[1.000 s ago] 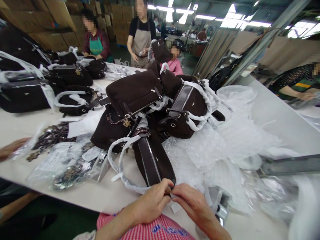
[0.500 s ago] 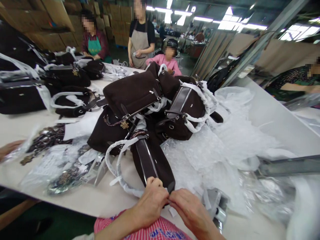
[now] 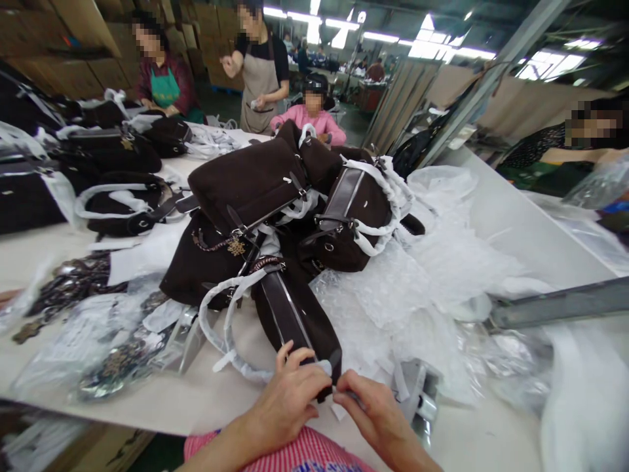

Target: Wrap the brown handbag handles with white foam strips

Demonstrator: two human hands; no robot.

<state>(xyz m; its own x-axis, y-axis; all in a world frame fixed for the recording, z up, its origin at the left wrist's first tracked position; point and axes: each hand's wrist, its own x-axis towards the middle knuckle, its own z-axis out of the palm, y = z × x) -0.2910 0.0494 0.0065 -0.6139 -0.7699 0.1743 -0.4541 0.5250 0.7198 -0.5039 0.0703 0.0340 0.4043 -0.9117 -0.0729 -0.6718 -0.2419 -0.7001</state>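
1. Left hand [image 3: 289, 393]: fingers curled and resting on the near end of the dark brown handbag [image 3: 295, 314]; the fingertips press on a white paper strip [image 3: 322, 366] at the bag's glossy edge
2. Right hand [image 3: 373, 410]: fingers pinched together at the same end of the handbag, meeting the left hand at the bag's corner; what lies between the fingertips cannot be told
3. Dark brown handbag: lies on the worktop [image 3: 196, 400] directly in front of the person, long axis running away from the body, near end at the worktop's front edge. A glossy strap runs along its top
4. White-wrapped handles [image 3: 226, 314]: loop out from the handbag toward the left and rest on the worktop
5. Pile of brown bags [image 3: 275, 190]: stacked just beyond the handbag and touching it; their handles are also wrapped in white
6. Bubble wrap [image 3: 403, 288]: crumpled sheets lie to the right of the handbag and under the pile
7. Clear packets of metal charms [image 3: 98, 341]: lie on the worktop to the left, apart from the hands
8. Black bags [image 3: 118, 151]: grouped at the far left of the worktop
9. Other people: three stand or sit at the far end; one sleeve [image 3: 531, 147] shows at the right
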